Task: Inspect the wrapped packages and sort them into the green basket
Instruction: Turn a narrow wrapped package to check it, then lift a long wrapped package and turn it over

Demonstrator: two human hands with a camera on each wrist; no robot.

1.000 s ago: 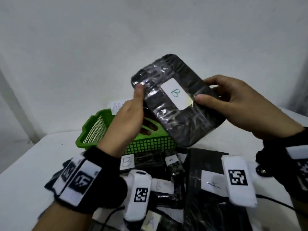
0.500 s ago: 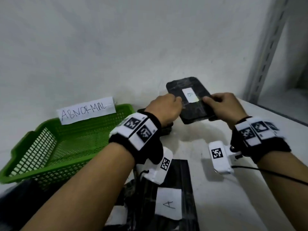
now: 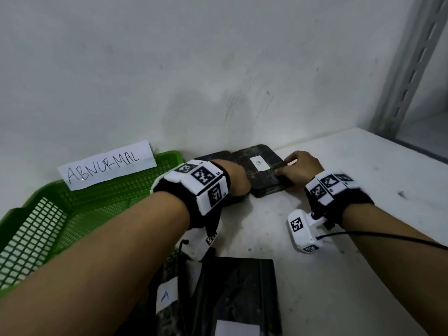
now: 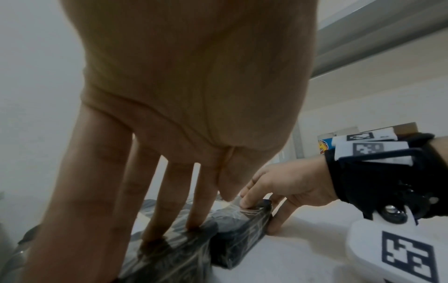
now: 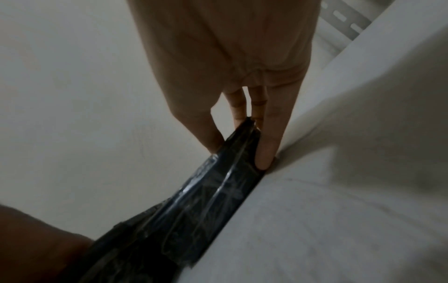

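Setting the flat black film-wrapped package with the white B label (image 3: 260,169) down on the white table (image 3: 363,180) by the wall, just right of the green plastic mesh basket (image 3: 72,209) tagged ABNORMAL, likely because it passed inspection and belongs outside. Right hand (image 3: 299,169) pinching the package's right edge, thumb on top and fingers under, apparently to lower it flat; left hand (image 4: 194,95) with fingers straight, tips pressing on another dark wrapped package (image 4: 174,254) alongside, probably to steady it. More wrapped packages, one labelled A (image 3: 167,297), waiting at the near edge.
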